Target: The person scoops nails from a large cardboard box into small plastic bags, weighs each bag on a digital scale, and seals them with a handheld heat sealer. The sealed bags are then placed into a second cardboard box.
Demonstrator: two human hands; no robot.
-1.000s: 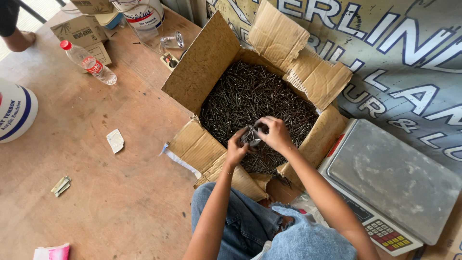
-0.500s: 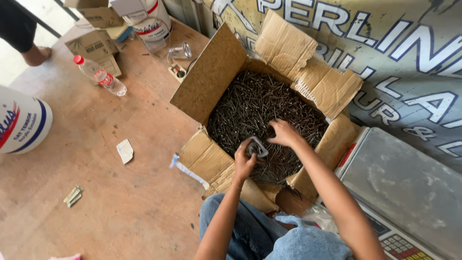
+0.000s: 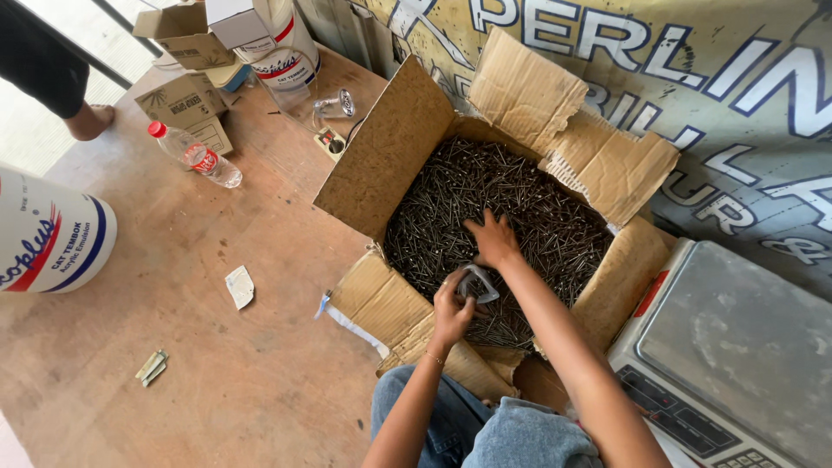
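Hands (image 3: pixel 492 241) inside flap-walled box (image 3: pixel 390 156) of screws (image 3: pixel 529 208), scale (image 3: pixel 737 347) just right.

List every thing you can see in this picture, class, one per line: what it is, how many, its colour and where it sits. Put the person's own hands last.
cardboard box: one, brown, flaps open, centre
nails: a heap, dark, filling the box
small clear bag: one, over the nails
weighing scale: one, grey, right of the box
plastic bottle: one, clear with red cap, lying on the floor, upper left
paint buckets: two, white, far left and top
small cartons: several, brown, upper left
paper scrap: one, white, on the floor
banner: one, pale with blue letters, behind the box
left hand: holds the bag
right hand: in the nails
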